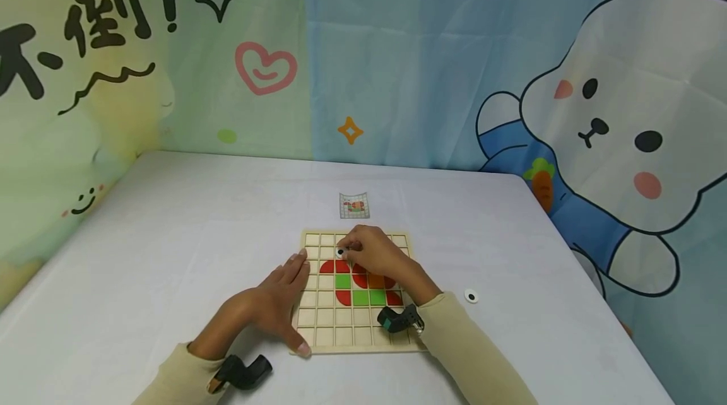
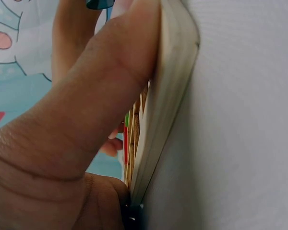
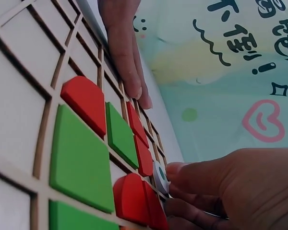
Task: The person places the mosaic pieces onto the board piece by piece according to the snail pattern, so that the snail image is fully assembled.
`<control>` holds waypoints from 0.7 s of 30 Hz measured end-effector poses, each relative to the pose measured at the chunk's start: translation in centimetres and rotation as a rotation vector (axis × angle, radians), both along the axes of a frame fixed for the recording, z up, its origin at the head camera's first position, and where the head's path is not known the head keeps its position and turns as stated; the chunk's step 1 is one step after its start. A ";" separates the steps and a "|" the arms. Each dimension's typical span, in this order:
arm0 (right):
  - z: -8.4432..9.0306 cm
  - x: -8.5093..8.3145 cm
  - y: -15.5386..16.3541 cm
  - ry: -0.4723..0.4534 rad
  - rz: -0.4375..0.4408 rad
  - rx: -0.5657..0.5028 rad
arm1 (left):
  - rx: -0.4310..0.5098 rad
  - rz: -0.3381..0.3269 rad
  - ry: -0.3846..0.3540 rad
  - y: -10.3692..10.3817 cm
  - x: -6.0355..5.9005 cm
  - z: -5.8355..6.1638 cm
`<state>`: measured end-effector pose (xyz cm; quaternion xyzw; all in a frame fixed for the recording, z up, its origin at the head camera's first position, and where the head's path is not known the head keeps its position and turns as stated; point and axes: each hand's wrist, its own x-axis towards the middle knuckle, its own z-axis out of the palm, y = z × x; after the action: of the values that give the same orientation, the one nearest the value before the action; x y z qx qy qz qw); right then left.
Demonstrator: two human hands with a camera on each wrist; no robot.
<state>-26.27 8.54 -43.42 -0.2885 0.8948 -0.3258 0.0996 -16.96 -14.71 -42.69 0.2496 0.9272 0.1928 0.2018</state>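
Observation:
A wooden grid board (image 1: 318,323) lies on the white table, with red, green and orange tiles (image 1: 360,297) set in its middle cells. My right hand (image 1: 375,253) reaches over the board and pinches a small round white eye piece (image 3: 160,176) with a dark centre, standing on edge at a cell in the upper rows. My left hand (image 1: 278,301) lies flat with straight fingers along the board's left edge (image 2: 168,96), thumb pressed at its near corner. In the right wrist view red tiles (image 3: 86,100) and green tiles (image 3: 79,153) fill neighbouring cells.
A second white eye piece (image 1: 471,295) lies loose on the table right of the board. A small pattern card (image 1: 354,205) sits just beyond the board's far edge. A cartoon curtain hangs behind the table; the table's right edge falls away near the rabbit drawing.

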 end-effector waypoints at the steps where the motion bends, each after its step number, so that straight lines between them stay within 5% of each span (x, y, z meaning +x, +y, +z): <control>1: 0.1 0.1 0.1 0.000 0.003 -0.006 | -0.001 0.000 0.000 0.0 0.0 0.0; 14: 2.7 2.2 3.7 0.087 0.011 -0.080 | 0.006 0.009 -0.005 0.1 0.1 0.2; 21: 2.6 2.7 6.1 0.110 -0.012 -0.078 | 0.013 0.005 -0.007 0.0 0.1 0.0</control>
<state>-23.57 14.66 -40.81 -0.3040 0.8873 -0.3449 0.0370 -16.87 -14.69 -42.70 0.2479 0.9258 0.2002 0.2031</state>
